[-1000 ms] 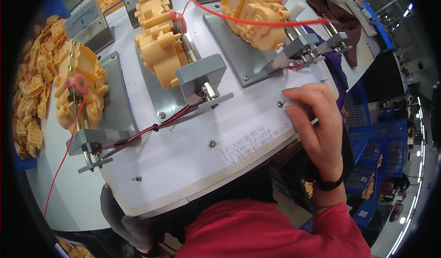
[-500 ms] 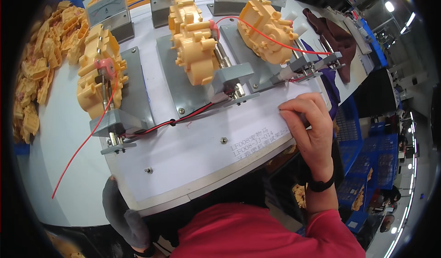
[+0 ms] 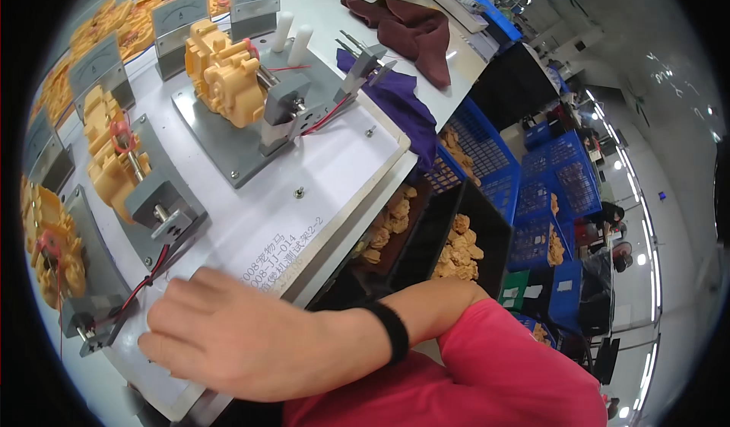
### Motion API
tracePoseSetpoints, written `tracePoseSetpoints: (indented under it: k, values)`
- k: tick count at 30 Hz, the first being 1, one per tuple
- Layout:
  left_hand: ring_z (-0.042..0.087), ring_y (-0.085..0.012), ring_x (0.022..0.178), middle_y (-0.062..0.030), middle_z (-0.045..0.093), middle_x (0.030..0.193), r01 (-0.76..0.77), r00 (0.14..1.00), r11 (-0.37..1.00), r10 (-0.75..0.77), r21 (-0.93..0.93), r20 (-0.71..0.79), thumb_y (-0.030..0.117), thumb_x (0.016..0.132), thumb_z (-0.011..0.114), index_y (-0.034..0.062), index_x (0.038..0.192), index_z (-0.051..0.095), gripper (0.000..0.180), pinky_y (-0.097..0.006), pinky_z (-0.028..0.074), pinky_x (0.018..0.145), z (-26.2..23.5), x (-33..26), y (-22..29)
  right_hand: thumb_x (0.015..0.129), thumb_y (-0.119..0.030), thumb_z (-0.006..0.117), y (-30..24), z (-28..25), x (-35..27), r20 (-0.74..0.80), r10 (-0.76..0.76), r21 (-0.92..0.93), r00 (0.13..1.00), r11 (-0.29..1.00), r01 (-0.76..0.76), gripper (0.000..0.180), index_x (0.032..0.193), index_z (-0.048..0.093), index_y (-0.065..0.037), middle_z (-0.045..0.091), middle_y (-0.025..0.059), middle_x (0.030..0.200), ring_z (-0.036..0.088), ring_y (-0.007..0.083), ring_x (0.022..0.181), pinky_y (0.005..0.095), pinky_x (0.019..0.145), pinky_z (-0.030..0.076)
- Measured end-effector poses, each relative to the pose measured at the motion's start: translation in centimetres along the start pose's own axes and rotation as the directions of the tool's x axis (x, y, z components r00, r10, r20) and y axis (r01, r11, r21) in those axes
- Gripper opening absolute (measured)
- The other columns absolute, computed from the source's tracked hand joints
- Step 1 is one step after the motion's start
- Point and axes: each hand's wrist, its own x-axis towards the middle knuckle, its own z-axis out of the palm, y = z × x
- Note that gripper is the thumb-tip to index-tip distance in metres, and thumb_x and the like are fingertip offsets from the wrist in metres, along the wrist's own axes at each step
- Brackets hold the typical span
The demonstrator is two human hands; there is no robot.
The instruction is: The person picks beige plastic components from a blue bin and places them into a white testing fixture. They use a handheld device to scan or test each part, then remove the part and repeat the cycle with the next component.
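My right hand point(image 3: 220, 332), bare with a black wristband, reaches left across the front of a white-topped board point(image 3: 251, 165). Its fingers are bent down and close together; their tips, and whatever they may hold, are hidden. Nearest to it stand a grey clamp fixture with a yellow plastic gearbox housing point(image 3: 55, 241) and another carrying a yellow housing point(image 3: 114, 168). A third yellow housing point(image 3: 226, 85) sits on a fixture farther right. Small metal toggle switches point(image 3: 299, 193) stick up from the board. Only a vague grey patch shows where my gloved left hand might be.
Analog meters point(image 3: 180, 28) line the board's back, with a heap of yellow housings point(image 3: 125, 20) behind. An unloaded fixture point(image 3: 365, 62) stands at the right, near purple cloth point(image 3: 403, 104) and brown cloth point(image 3: 414, 35). Blue crates point(image 3: 487, 146) and a black bin point(image 3: 487, 233) stand beside the table.
The view has swung to the right. My right hand has moved from the board's right side to its left part. My gloved left hand, plain at the front left corner before, is no longer clearly visible.
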Motion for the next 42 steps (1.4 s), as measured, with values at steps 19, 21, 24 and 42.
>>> tracePoseSetpoints:
  k: [19,21,24,42]
  values:
    - [0.049,-0.0348,0.126,-0.0226,0.051,0.136,0.087,0.996,0.995,-0.087,0.039,-0.016,0.046,0.102,0.029,-0.0051,0.139,0.042,0.064,-0.043,0.039,0.105,-0.1,0.1,0.4,0.071,-0.018,0.057,0.0,2.1,0.6,0.006,-0.084,-0.031,0.996,0.996,0.084,0.016,0.078,0.051,-0.006,0.043,0.006,0.079,0.046,0.0212,0.078,0.0312,0.068,0.037]
    - [0.048,-0.0348,0.126,-0.0226,0.051,0.136,0.082,0.997,0.996,-0.081,0.029,-0.018,0.046,0.102,0.03,-0.0051,0.139,0.042,0.064,-0.043,0.039,0.105,-0.1,0.1,0.4,0.071,-0.018,0.057,0.0,2.1,0.6,-0.003,-0.084,-0.029,0.996,0.996,0.084,0.015,0.078,0.05,-0.006,0.043,0.0059,0.079,0.046,0.0211,0.077,0.0312,0.067,0.037]
    - [0.048,-0.0349,0.126,-0.0225,0.051,0.136,0.076,0.997,0.997,-0.076,0.014,-0.018,0.045,0.102,0.032,-0.005,0.139,0.042,0.063,-0.043,0.039,0.105,-0.1,0.3,0.3,0.071,-0.018,0.057,-0.1,1.9,0.5,0.008,-0.075,-0.036,0.997,0.997,0.075,0.015,0.078,0.051,-0.005,0.043,0.0057,0.079,0.046,0.0208,0.077,0.0312,0.067,0.037]
    - [0.048,-0.0352,0.126,-0.0222,0.051,0.136,0.049,0.999,0.997,-0.049,-0.063,-0.008,0.039,0.102,0.04,-0.0048,0.139,0.042,0.058,-0.042,0.039,0.105,-0.1,0.3,0.5,0.072,-0.013,0.057,-0.3,2.4,0.7,-0.029,0.018,-0.037,0.999,0.999,-0.019,0.011,0.077,0.05,-0.005,0.044,0.0066,0.079,0.048,0.022,0.077,0.0319,0.069,0.04]
